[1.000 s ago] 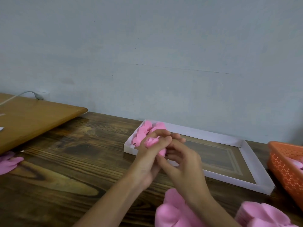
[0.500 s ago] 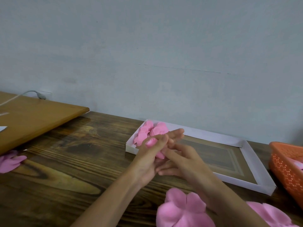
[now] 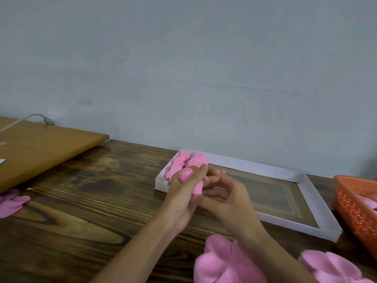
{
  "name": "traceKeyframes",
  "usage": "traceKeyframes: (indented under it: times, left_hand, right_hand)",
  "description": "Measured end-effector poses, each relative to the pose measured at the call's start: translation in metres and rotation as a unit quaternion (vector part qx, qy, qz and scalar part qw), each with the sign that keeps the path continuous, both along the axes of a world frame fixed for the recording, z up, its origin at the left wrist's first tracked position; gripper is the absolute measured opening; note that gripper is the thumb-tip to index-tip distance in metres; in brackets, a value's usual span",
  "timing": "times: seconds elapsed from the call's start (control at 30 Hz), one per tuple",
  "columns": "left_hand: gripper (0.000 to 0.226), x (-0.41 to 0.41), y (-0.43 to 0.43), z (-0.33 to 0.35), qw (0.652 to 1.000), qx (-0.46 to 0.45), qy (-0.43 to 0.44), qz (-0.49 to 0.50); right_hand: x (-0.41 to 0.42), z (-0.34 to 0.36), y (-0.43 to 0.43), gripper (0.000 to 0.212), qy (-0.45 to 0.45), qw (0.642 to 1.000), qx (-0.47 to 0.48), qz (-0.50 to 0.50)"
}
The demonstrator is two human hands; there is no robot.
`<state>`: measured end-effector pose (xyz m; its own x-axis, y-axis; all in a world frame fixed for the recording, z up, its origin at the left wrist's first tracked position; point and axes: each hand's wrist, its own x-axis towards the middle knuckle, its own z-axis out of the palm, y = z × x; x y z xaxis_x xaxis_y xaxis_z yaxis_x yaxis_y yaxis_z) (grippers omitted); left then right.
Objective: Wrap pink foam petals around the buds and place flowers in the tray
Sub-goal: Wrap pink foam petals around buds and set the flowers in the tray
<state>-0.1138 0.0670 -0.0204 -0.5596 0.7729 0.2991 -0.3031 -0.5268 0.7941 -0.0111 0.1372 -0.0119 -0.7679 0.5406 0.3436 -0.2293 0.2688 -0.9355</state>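
Two arms and hands of one person, seen from above through a camera worn on the head. The left forearm enters from the bottom edge at about 7 o'clock and rises to the left hand, just below the middle of the view. The right forearm enters at about 5 o'clock and ends in the right hand, at 3 o'clock from the left one. Both forearms are bare along all the length that shows, and both hands are bare. The arms are slender, the wrists narrow, the fingers long and thin. The view is too soft to show the fingernails clearly.
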Motion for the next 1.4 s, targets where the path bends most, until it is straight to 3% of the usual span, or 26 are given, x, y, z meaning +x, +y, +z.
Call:
traceKeyframes:
  times: [0.1,0.2,0.3,0.4,0.63,0.8,0.93,1.0,1.07,1.13,1.23,1.3,1.4]
  left_hand:
    - [0.027,-0.007,0.002,-0.002,0.997,0.003,0.024,0.07]
    - [0.024,-0.014,0.005,-0.011,0.969,-0.062,0.144,0.19]
    - [0.031,-0.015,0.007,-0.019,0.953,-0.087,0.209,0.202]
    - [0.035,-0.014,0.012,-0.024,0.951,-0.071,0.224,0.2]
    - [0.02,-0.019,0.016,-0.031,0.948,-0.036,0.252,0.189]
    - [0.035,-0.016,0.017,-0.03,0.939,-0.039,0.276,0.202]
    - [0.022,-0.019,0.017,-0.03,0.949,-0.043,0.249,0.187]
    - [0.037,-0.021,0.018,-0.032,0.95,-0.049,0.24,0.194]
    - [0.037,-0.019,0.018,-0.031,0.953,-0.049,0.233,0.188]
    - [0.026,-0.017,0.016,-0.029,0.963,-0.052,0.202,0.173]
    - [0.026,-0.017,0.014,-0.022,0.981,-0.072,0.097,0.15]
    - [0.032,-0.015,0.013,-0.017,0.992,-0.07,0.031,0.105]
    - [0.03,-0.012,0.012,-0.016,0.998,-0.045,-0.014,0.034]
  right_hand:
    - [0.008,0.012,0.017,0.033,-0.057,0.993,0.101,-0.027]
    - [0.016,0.025,0.027,0.043,-0.036,0.946,0.285,-0.147]
    - [0.021,0.031,0.025,0.047,-0.018,0.886,0.453,-0.095]
    - [0.019,0.026,0.021,0.048,-0.031,0.853,0.513,-0.086]
    - [0.017,0.02,0.017,0.05,-0.03,0.839,0.536,-0.094]
    - [0.018,0.018,0.014,0.046,-0.034,0.83,0.547,-0.105]
    - [0.018,0.019,0.014,0.051,-0.044,0.827,0.552,-0.092]
    - [0.017,0.017,0.014,0.05,-0.056,0.826,0.554,-0.087]
    - [0.016,0.014,0.015,0.049,-0.057,0.831,0.548,-0.08]
    - [0.013,0.012,0.015,0.048,-0.043,0.868,0.49,-0.069]
    - [0.007,0.012,0.012,0.052,-0.021,0.953,0.294,-0.069]
    - [0.003,0.009,0.01,0.055,-0.039,0.972,0.227,-0.055]
    - [-0.002,0.006,0.01,0.048,-0.06,0.97,0.227,-0.063]
